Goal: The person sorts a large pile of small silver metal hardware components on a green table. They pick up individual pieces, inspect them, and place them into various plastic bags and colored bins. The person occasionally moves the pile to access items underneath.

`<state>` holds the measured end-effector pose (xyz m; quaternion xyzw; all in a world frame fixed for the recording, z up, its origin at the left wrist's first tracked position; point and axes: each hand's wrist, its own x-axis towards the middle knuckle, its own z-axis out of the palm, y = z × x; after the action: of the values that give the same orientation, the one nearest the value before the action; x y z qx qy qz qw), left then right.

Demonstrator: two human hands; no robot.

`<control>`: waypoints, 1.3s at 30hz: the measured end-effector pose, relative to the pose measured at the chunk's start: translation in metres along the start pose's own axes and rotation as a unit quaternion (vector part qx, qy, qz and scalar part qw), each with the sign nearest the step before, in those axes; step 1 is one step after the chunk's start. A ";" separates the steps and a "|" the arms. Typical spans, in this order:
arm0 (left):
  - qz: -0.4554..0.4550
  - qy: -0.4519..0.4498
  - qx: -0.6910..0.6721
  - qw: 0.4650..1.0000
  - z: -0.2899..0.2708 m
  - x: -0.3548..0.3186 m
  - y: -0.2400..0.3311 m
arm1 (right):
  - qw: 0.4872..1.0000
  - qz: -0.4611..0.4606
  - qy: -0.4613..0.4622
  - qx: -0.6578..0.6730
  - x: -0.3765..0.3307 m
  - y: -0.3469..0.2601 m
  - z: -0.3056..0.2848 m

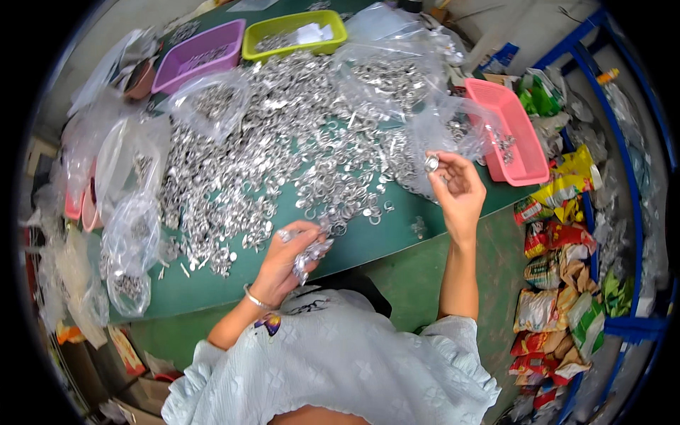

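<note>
A wide heap of small silver metal rings and round pieces (241,152) covers much of the green table (397,230). My left hand (282,263), at the table's near edge, is closed around a handful of these silver rings (312,256); some stick out between the fingers and thumb. My right hand (460,185) is raised at the right side of the table, beside a see-through plastic bag (428,134). Its thumb and fingertips pinch one small round silver ring (431,163). The exact shape of that piece is too small to tell.
At the back stand a purple basin (237,32) and a yellow-green basin (338,32), both with metal pieces. A pink basin (520,134) sits at the right edge. Plastic bags (131,234) line the left side. A blue rack (637,212) and colourful packages (542,312) are at far right.
</note>
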<state>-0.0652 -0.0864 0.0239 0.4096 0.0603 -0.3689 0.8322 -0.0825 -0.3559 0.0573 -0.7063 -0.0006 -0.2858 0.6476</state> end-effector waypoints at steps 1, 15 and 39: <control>0.002 -0.003 0.009 1.000 0.004 0.000 0.002 | 1.000 -0.010 -0.022 -0.008 -0.006 -0.005 0.008; -0.046 -0.082 -0.094 0.991 0.017 -0.004 0.008 | 0.971 -0.083 0.041 -0.221 -0.008 0.000 0.012; -0.179 -0.109 -0.391 0.896 -0.012 0.000 0.014 | 0.935 0.185 -0.232 0.193 -0.040 -0.012 0.118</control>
<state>-0.0535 -0.0718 0.0248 -0.0093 0.1806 -0.5007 0.8465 -0.0729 -0.2317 0.0529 -0.6021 -0.0754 0.0169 0.7946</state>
